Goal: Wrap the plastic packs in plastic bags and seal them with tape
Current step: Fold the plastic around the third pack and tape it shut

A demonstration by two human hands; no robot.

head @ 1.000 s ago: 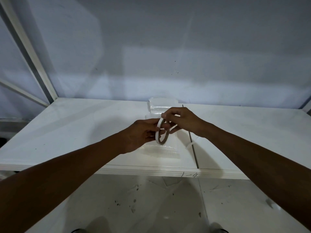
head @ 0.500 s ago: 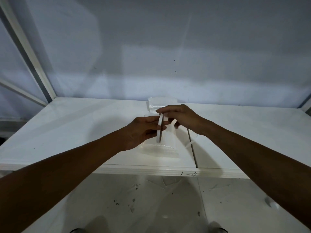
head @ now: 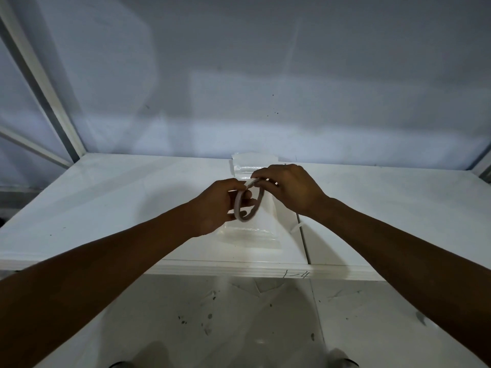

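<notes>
Table (head: 119,195): left hand (head: 215,205), right hand (head: 289,189) round tape (head: 237,207)

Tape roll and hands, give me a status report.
Left hand holds the tape roll, right hand pinches its top. Plastic bag flat on the table underneath. Small white strip beside the bag, not blocking.

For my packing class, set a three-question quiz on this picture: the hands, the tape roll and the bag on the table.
1. Which hand holds the tape roll? A) left hand only B) right hand only C) both
2. True or false: the plastic bag is lifted clear of the table.
3. Fill in: the right hand pinches the roll at its ____.
Key: 1 C; 2 false; 3 top.
</notes>
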